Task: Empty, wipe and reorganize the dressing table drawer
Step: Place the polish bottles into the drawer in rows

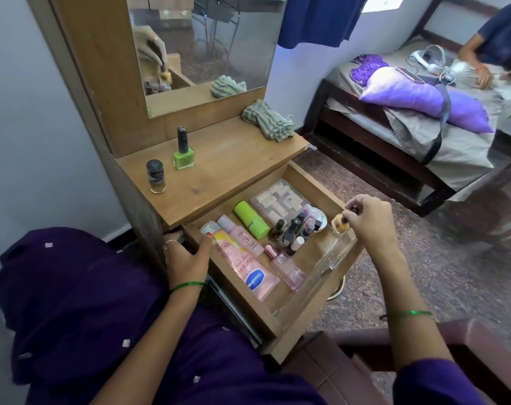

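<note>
While the drawer [277,323] stands pulled out from the desk [219,159], the right hand [368,223] hangs over its far right corner, its grip pinched round the dark cap of a small yellowish bottle [340,225]; the left hand [187,252] rests on the drawer's near left wall, fingers curled over the edge, thumb inside beside a pink lotion tube [248,270]; inside lie a second pink tube [242,236], a green tube [251,219], a clear box of pale rolls [280,198], a cluster of small dark nail polish bottles [292,229] and a pink glass bottle [288,268]; a clear tray [315,273] runs along the right wall; on the desk top stand a green nail polish [183,150] and a dark-capped bottle [155,176], upright and near each other; a striped cloth [269,119] lies crumpled at the back right, below the mirror [234,39]; beyond, another person sits on a bed [394,135] with a purple pillow [424,100].
</note>
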The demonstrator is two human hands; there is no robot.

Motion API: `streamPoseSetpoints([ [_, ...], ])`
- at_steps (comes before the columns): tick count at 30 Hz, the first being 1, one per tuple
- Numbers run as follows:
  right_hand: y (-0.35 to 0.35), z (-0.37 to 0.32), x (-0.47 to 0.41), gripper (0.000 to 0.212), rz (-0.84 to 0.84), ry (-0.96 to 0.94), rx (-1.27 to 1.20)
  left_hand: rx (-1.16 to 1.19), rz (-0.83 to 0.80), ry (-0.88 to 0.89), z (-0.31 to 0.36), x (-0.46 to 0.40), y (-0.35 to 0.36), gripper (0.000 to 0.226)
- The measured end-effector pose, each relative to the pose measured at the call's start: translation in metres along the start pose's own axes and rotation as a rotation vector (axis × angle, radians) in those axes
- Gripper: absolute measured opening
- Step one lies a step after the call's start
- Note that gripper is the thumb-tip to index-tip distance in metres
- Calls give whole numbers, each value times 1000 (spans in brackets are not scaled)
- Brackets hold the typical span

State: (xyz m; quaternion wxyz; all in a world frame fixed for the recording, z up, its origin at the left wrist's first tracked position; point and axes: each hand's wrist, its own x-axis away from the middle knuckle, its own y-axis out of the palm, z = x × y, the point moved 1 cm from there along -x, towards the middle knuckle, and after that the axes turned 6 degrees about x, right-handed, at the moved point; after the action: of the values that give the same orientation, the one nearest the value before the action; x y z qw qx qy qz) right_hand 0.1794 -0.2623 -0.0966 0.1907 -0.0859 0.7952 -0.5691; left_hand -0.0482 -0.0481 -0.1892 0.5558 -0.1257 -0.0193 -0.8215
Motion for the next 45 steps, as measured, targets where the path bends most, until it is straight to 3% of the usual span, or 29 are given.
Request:
streamPoseSetpoints([
  [8, 27, 8, -17, 8, -111, 18, 87, 12, -10, 12, 3, 2, 0, 61],
  [18, 32, 18, -23, 10, -127, 5, 55, 19, -7, 13, 5, 3, 0, 58],
  [24, 20, 6, -18, 14, -24, -32, 89, 19, -9, 11, 6, 4, -1, 60],
  [30, -13, -95, -8, 14, 65, -297, -230, 17, -7, -1, 6, 4, 0, 59],
  [35, -22, -194, 7, 30, -89, -634, -370, 15, -17, -4, 7, 5, -1, 58],
  [38, -11, -236, 1, 45, -123, -790, -283, 12, -29, -8, 7, 5, -1, 59],
  [41, 5, -265, -13, 54, -228, -823, -151, 17, -41, -19, 7, 6, -2, 60],
  [45, 19, -281, -22, 34, -206, -823, -107, 43, -55, -25, 9, 6, -2, 58],
])
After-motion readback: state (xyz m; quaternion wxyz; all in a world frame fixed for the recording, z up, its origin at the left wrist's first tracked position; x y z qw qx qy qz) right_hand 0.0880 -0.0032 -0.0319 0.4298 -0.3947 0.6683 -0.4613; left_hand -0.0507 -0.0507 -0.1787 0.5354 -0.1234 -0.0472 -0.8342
